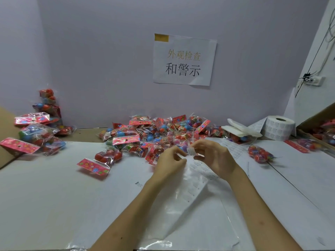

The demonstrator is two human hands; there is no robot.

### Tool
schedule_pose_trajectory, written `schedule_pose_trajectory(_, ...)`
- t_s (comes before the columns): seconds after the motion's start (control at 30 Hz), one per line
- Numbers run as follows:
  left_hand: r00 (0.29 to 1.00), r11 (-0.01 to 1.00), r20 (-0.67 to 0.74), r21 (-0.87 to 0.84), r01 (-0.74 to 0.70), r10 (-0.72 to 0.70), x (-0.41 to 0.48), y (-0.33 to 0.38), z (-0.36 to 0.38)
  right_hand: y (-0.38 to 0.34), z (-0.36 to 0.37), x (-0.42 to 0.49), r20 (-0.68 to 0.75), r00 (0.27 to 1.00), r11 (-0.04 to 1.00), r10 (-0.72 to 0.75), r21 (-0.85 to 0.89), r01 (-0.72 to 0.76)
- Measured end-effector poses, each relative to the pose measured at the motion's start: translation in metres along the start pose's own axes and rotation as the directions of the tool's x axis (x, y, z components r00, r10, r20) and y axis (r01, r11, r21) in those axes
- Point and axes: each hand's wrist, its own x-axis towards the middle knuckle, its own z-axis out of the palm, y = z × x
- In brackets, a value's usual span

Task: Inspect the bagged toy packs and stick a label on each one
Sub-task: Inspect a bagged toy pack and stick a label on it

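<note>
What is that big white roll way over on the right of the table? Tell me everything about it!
It is a roll of white paper labels, wound thick round a hollow core that faces up. Rows of small printed labels show on its side. It stands on its flat end at the far right of the table, close to the wall, beside a cardboard box. A loose strip trails off its left side.

Two bare hands: left hand (169, 161), right hand (217, 158). Left forearm (126, 214) and right forearm (262, 211) are uncovered down to the desk's (54, 196) near edge. Fingers (200, 144) slim, motion-blurred, nail detail unreadable. Small faint mark on right forearm.
</note>
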Motion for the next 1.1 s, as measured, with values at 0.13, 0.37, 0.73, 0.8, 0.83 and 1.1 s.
schedule_pose_trajectory(0.13, 0.969, 0.964, 0.175, 0.171, -0.204, 0.174, -0.001, 0.004, 0.005, 0.001, -0.003, 0.000, -0.098, 0.995, 1.000, -0.003, 0.010, 0.004)
schedule_pose_trajectory(0.37, 0.994, 0.986, 0.012, -0.122, -0.110, 0.112, 0.002, 0.007, -0.002, 0.002, -0.001, 0.000, -0.165, 0.986, 0.998, 0.003, -0.060, -0.013)
schedule_pose_trajectory(0.73, 0.995, 0.950, -0.066, -0.297, -0.093, 0.076, 0.002, 0.010, -0.001, 0.007, -0.007, 0.005, -0.182, 0.983, 0.993, 0.010, -0.115, -0.031)
schedule_pose_trajectory(0.8, 0.994, 0.953, -0.075, -0.286, -0.097, 0.079, 0.003, 0.009, -0.001, 0.011, -0.008, 0.007, -0.235, 0.972, 0.980, 0.010, -0.193, -0.057)
schedule_pose_trajectory(0.83, 0.994, 0.954, -0.079, -0.283, -0.097, 0.078, 0.004, 0.008, -0.001, 0.013, -0.008, 0.009, -0.263, 0.965, 0.967, 0.014, -0.242, -0.080)
schedule_pose_trajectory(1.1, 0.989, 0.976, -0.123, -0.191, -0.103, 0.080, 0.005, 0.005, 0.000, 0.017, -0.008, 0.010, -0.293, 0.956, 0.954, -0.009, -0.289, -0.080)
